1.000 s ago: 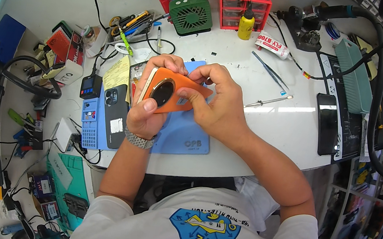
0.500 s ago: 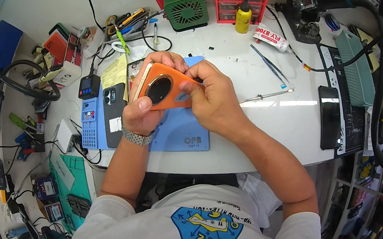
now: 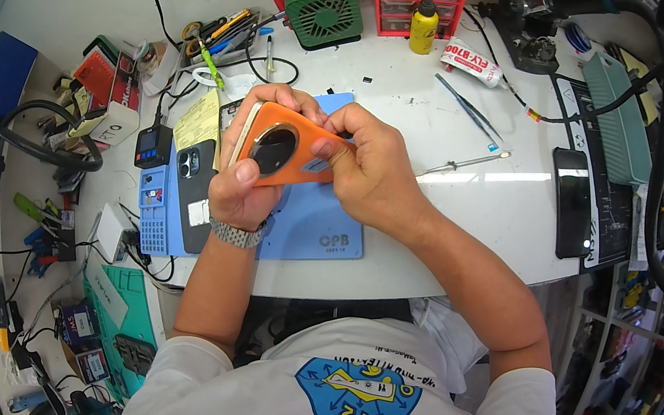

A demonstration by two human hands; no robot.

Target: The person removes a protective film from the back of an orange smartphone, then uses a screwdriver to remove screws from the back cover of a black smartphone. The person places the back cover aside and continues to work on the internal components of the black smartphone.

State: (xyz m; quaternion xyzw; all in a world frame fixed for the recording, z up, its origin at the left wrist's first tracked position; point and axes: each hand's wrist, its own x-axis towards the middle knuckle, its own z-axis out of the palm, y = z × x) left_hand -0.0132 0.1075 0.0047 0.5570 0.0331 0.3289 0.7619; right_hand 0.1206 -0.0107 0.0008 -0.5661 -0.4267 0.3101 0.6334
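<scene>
The orange phone [image 3: 300,170] is in the person's two hands, over the blue mat [image 3: 314,226] near the front edge of the white table [image 3: 468,215]. Its back faces up, tilted, with a large round black camera [image 3: 272,151] toward the left end. A pale rim shows along its left edge, and a small label lies on the back near the right thumb.

The left hand [image 3: 242,198] grasps the left end of the phone: the thumb rests at the lower corner beside the camera and the fingers wrap the far edge. A metal watch [image 3: 235,234] is on that wrist. The right hand [image 3: 377,167] grips the right end, its thumb on the orange back and its fingers bent at the upper edge. The exact contact under those fingers is hidden.

A black phone [image 3: 194,197] lies at the left of the blue mat, with yellow paper [image 3: 198,123] and a small black box [image 3: 153,148] near it. To the right of the hands lie a thin metal tool [image 3: 463,164] and tweezers [image 3: 466,112], apart from each other. Beyond these stand a yellow bottle [image 3: 422,32], a red drawer box [image 3: 395,6] and a green fan [image 3: 324,13]. A dark phone [image 3: 571,205] lies at the far right.
</scene>
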